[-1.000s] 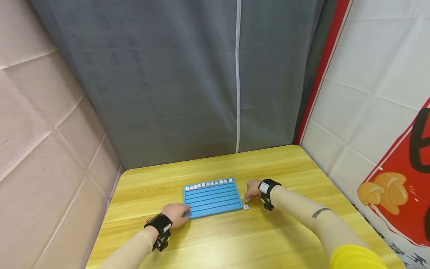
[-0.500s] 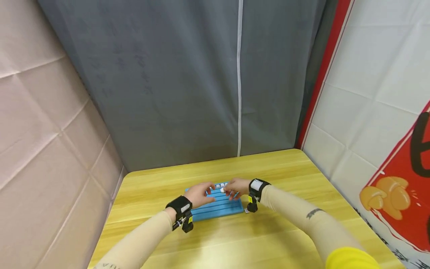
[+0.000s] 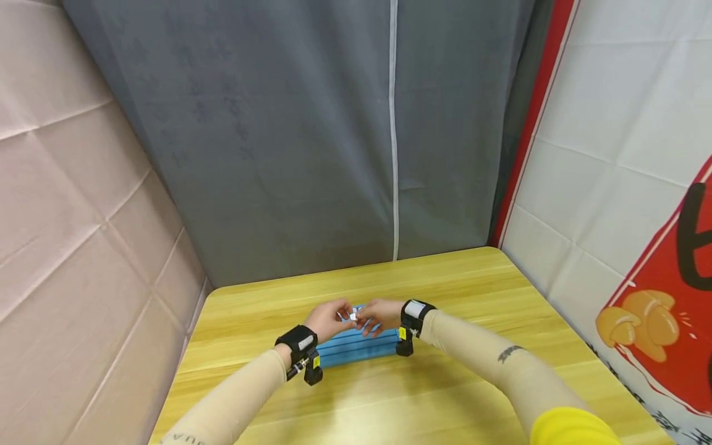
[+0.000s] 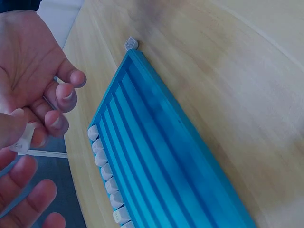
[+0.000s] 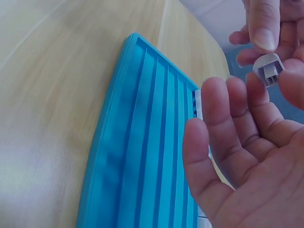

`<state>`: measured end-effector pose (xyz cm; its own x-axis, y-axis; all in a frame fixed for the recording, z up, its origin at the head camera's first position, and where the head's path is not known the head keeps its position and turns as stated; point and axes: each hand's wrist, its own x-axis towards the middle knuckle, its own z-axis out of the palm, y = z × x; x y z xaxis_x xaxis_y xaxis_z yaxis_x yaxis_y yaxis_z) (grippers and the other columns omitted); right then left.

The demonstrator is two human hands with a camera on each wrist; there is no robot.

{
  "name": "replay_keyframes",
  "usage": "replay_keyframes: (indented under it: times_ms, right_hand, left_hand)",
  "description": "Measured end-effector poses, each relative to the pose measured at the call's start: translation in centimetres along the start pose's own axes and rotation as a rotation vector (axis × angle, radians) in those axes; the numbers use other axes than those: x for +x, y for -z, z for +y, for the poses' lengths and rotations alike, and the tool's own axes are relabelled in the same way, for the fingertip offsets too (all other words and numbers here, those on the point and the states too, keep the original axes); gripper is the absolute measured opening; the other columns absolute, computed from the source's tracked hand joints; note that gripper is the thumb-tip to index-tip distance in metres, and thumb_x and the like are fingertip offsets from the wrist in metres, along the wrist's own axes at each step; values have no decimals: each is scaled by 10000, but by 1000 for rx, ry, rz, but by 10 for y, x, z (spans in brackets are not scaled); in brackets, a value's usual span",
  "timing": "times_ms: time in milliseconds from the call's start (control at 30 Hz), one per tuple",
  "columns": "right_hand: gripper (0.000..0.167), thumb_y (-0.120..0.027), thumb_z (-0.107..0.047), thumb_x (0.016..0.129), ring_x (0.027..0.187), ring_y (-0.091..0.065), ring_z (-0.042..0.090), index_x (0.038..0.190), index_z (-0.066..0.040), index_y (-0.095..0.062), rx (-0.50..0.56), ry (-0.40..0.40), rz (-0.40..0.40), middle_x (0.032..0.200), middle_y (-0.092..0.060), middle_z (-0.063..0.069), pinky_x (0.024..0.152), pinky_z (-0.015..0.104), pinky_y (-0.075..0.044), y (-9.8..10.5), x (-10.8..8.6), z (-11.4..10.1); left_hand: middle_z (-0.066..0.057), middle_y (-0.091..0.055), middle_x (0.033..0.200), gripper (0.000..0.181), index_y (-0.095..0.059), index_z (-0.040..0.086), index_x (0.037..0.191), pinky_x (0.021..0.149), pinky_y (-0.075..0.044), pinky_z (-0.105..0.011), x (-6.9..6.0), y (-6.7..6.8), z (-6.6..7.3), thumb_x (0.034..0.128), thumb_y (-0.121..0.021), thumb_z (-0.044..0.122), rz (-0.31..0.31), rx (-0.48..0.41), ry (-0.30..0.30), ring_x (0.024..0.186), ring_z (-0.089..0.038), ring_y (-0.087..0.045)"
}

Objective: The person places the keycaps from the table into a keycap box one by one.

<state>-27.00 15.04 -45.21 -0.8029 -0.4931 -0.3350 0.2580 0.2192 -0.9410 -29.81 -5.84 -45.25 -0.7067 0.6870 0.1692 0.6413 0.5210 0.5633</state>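
Observation:
A small white keycap (image 3: 353,316) is held in the air over the blue ridged tray (image 3: 358,352), where both hands meet. My right hand (image 3: 384,314) pinches it between thumb and index finger, with the other fingers loosely bent. My left hand (image 3: 327,321) has its thumb and a finger closed at the same keycap; the exact grip is partly hidden. In the right wrist view the hollow underside of the keycap (image 5: 269,70) shows. Several white keycaps (image 4: 105,171) fill the tray's far row in the left wrist view, and the other rows show bare blue ridges.
One loose keycap (image 4: 131,43) lies on the wooden table (image 3: 445,383) just outside a tray corner. A grey curtain (image 3: 289,154) hangs behind the table. A pale cloth wall (image 3: 100,296) stands at left and a white printed wall (image 3: 584,204) at right.
My right hand has lifted a keycap from the table right of the tray and carried it left. My left hand has left the tray's near-left corner and joined it above the tray.

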Motion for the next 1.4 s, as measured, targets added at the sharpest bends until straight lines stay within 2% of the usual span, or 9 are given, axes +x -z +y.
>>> replay_keyframes:
  times_ms: [167,333,400,567,633,733,967,1167,1400]
  right_hand:
    - [259,-446,-204,1033,797,-630,212,973,-53,-648,19,10,-8,913,-631,65,795,418,-517,0,9,8]
    - [273,-467,-245,1020,768,-637,200,1101,-34,-620,25,-13,9,956,-641,109,801,435,-520,4,19,21]
    - [312,-456,-253,1021,819,-645,310,1173,-28,-608,8,-17,19,1019,-637,178,846,475,-506,3,16,20]
    - [403,-430,-263,1034,816,-646,310,1284,17,-574,-39,-19,33,996,-639,166,815,429,-517,-2,6,17]
    - [411,-442,-270,1030,743,-637,198,1289,21,-572,-41,-25,43,970,-645,142,758,377,-523,-2,7,21]
    - [390,-440,-260,1029,726,-627,191,1265,12,-592,-57,-29,60,1031,-638,213,700,331,-515,-3,7,25]
    - [378,-458,-242,1020,720,-613,180,1271,10,-587,-82,-58,76,1015,-639,195,697,325,-507,3,-6,38]
    - [430,-479,-249,1009,684,-600,142,1321,43,-533,-91,-109,140,924,-645,93,647,281,-486,15,-26,48]
    - [441,-469,-256,1010,681,-594,123,1316,55,-533,-61,-110,169,876,-626,37,651,275,-475,25,-38,58]
  left_hand:
    - [49,-619,863,135,-624,183,936,670,-474,-305,-4,0,2,874,-727,243,4,29,-3,779,-147,-580]
    - [-58,-653,900,142,-622,119,944,695,-480,-344,-6,2,5,867,-714,193,-10,53,15,836,-220,-607]
    - [-54,-648,882,152,-621,103,944,699,-478,-350,-7,2,5,859,-717,183,-15,62,28,821,-202,-600]
    - [-18,-629,840,154,-612,136,915,662,-464,-317,-10,1,-9,843,-733,199,-6,111,13,762,-142,-561]
    - [-20,-631,838,154,-609,150,902,646,-461,-306,-12,0,-17,840,-736,210,2,139,-3,745,-133,-554]
    - [-16,-629,839,155,-614,139,897,647,-464,-313,-18,1,-27,836,-739,209,7,183,-17,732,-133,-547]
    - [71,-566,769,154,-614,171,868,567,-420,-291,-30,0,-50,819,-752,218,21,387,38,639,-96,-489]
    - [80,-583,724,148,-624,183,839,499,-398,-297,-24,-3,-60,799,-756,236,27,487,57,585,-92,-487]
    - [40,-621,730,128,-650,162,840,514,-460,-338,-19,-8,-77,790,-756,213,-21,616,61,614,-133,-554]
